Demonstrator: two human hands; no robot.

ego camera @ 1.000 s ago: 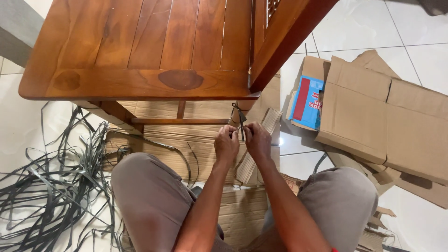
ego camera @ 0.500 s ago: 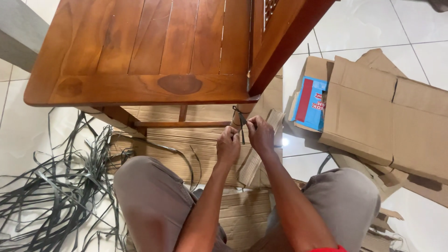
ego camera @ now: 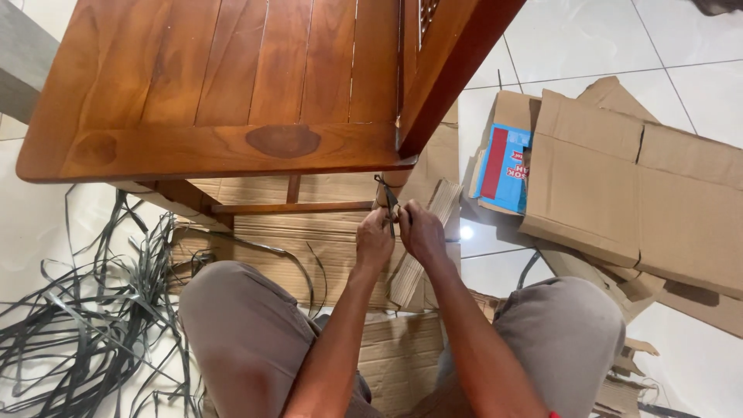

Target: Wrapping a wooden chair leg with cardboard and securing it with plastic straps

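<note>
Strap (ego camera: 385, 195), thin and black, is tied round the chair leg (ego camera: 395, 179) in the middle of the frame. It looks light, bendy and slippery, so its loose ends are the best place to hold. Left hand (ego camera: 374, 238) and right hand (ego camera: 422, 231) both pinch it tight. Wooden seat (ego camera: 232, 101) hangs close above. Cardboard (ego camera: 635, 193) fills the right, loose straps (ego camera: 85, 310) the lower left.

Flattened brown cardboard boxes (ego camera: 619, 186) on the floor at right, over a blue-and-red printed carton (ego camera: 503, 169).
</note>
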